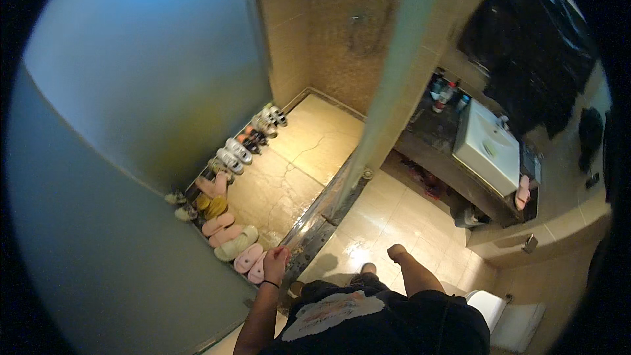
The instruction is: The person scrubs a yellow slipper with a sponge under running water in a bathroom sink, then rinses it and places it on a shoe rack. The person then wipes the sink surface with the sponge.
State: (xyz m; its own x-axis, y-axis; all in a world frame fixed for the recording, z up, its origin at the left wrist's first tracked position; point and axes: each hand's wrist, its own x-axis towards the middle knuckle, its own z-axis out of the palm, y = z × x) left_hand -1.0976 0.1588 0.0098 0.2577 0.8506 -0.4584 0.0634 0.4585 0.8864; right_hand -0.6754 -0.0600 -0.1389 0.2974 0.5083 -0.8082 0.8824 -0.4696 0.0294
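My left hand [276, 264], with a dark band at the wrist, has its fingers curled in and no object visible in it. Below it, pale pink slippers [248, 258] form the near end of a row of footwear along a frosted glass partition [148, 84]. The row also holds a pale green slipper [236, 244], yellow slippers [216, 207], white shoes [230, 160] and dark shoes with orange [249, 143]. Over the tiled floor [379, 217], my right hand [397, 252] is closed like a fist, apart from everything else, and nothing shows in it.
A raised dark stone curb [315, 246] separates the shower floor [310, 148] from the tiles. To the right, a counter [424, 133] carries a white washbasin [473, 167], a bottle with a red cap [444, 97] and a pink slipper [522, 192]. A white toilet [485, 305] stands at lower right.
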